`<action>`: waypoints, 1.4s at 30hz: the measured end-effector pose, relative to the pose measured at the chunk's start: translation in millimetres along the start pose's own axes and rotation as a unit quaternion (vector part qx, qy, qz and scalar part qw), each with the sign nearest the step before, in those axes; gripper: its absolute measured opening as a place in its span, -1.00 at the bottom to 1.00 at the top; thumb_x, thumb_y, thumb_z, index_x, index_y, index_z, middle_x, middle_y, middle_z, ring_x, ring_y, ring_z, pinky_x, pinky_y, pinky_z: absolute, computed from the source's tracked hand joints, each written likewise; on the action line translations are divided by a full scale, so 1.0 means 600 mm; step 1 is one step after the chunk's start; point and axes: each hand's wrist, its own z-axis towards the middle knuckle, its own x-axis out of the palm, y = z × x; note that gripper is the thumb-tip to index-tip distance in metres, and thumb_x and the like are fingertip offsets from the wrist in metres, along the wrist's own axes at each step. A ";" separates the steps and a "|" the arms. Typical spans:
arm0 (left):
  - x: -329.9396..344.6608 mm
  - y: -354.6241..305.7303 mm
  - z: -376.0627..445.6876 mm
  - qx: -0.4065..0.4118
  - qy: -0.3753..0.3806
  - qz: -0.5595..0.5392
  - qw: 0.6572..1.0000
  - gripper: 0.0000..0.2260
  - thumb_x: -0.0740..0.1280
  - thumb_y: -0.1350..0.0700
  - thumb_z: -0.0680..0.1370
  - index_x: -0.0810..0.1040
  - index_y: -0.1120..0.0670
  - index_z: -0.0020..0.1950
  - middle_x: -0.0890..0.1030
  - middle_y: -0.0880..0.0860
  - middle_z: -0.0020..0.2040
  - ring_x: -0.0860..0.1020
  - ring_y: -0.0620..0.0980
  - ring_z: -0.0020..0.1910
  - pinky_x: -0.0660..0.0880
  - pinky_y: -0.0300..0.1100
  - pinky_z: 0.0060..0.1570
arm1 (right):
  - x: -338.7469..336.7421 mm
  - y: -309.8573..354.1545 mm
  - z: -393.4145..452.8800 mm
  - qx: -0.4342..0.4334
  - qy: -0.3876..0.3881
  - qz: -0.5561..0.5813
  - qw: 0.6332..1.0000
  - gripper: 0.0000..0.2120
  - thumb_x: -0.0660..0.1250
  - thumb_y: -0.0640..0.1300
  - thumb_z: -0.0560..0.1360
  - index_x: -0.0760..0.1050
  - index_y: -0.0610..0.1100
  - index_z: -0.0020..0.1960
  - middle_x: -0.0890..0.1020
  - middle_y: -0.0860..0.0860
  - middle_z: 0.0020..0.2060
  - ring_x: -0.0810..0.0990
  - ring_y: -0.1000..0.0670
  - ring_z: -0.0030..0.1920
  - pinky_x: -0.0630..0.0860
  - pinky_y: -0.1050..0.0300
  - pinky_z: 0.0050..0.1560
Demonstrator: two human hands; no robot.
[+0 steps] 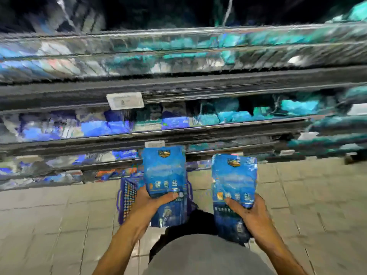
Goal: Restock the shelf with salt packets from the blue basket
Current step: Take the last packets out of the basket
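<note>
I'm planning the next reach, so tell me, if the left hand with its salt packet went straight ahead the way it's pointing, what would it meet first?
Probably the lowest shelves, beyond the blue basket. The left hand points its salt packet up toward them; blur hides depth.

Bare forearms, no sleeves in view. Left hand (148,203) and right hand (251,212) ungloved. Grey garment (206,257) covers the torso below.

Both hands (151,203) (252,213) grip blue salt packets (164,175) (234,181) before shelves (178,90).
</note>
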 end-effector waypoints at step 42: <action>1.234 -0.141 -0.139 0.176 0.406 0.184 0.878 -0.59 0.70 0.05 0.16 0.71 -0.13 -0.04 0.76 0.01 -0.03 0.74 0.05 -0.08 0.65 -0.15 -0.24 | -1.017 0.085 -0.126 -0.174 -0.415 0.155 0.879 -0.75 0.50 -0.05 0.46 0.63 0.35 -0.13 0.76 0.15 -0.14 0.75 0.08 -0.16 0.61 0.27 -0.31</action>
